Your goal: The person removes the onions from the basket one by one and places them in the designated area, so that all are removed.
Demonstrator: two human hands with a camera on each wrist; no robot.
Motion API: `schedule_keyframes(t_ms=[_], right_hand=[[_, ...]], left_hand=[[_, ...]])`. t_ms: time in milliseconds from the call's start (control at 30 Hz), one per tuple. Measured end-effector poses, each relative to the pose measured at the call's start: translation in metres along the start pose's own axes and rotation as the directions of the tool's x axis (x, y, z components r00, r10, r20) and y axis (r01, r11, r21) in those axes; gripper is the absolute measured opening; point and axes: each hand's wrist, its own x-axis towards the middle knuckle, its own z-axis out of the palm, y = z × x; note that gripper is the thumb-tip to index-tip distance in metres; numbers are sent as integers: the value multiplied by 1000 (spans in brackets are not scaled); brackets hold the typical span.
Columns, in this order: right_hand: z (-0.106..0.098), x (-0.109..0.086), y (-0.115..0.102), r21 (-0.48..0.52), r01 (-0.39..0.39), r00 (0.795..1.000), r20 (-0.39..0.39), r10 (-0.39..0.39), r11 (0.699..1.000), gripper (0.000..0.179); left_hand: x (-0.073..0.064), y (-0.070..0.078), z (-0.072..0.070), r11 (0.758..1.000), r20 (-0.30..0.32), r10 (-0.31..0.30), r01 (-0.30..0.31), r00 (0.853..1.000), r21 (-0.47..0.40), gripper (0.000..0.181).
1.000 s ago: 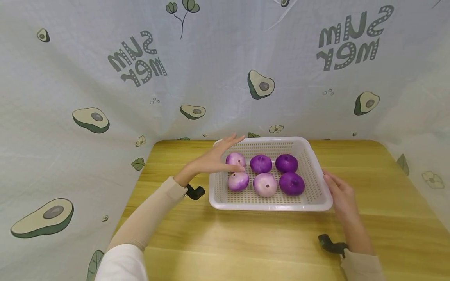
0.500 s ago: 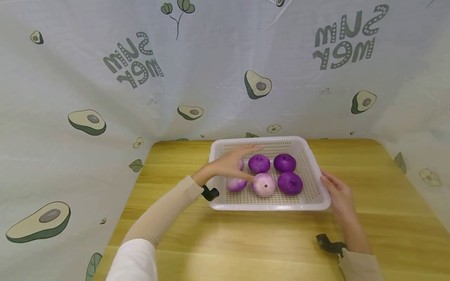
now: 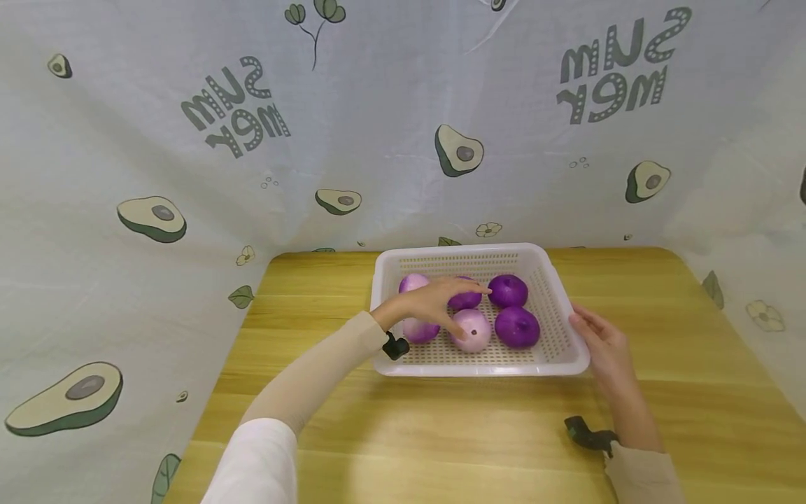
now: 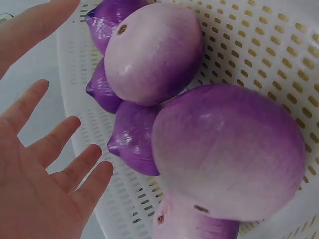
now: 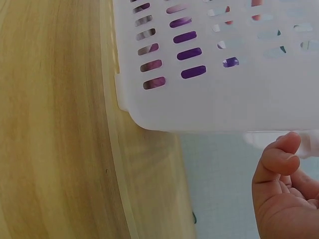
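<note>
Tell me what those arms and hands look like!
The left hand and right hand wear no gloves. The left sleeve is beige, then white higher up; the right sleeve is beige where it shows. There's a black left wrist gadget and a curved black right wrist gadget.

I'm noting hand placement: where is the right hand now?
In the head view, the right hand is at the right rim of the white basket, nearest the front-row dark purple onion.

We look into a curtained-off booth, in what building we cannot tell: pale cloth (image 3: 378, 105) with printed avocados (image 3: 458, 151) and mirrored "summer" lettering (image 3: 620, 68) fills the upper frame and both sides, walling in a wood-grain surface (image 3: 453, 434) at lower centre.
</note>
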Motion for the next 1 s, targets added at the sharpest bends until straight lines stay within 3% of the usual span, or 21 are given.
schedule_keyframes(t_ms=[167,433,533,1000], right_hand=[[4,-1,-1,23,19,1000,0,-19,1000,36],[5,-1,0,38,23,1000,-3,-23,999,35],[5,-1,0,38,15,1000,-1,-15,999,37],[2,0,3,45,27,1000,7,-28,999,37]], left_hand=[[4,1,7,999,58,-38,40,998,-29,88],[13,0,15,999,88,4,-8,996,40,85],[16,0,19,997,101,-6,-1,995,71,85],[20,-3,27,996,140,-54,63,989,-62,86]])
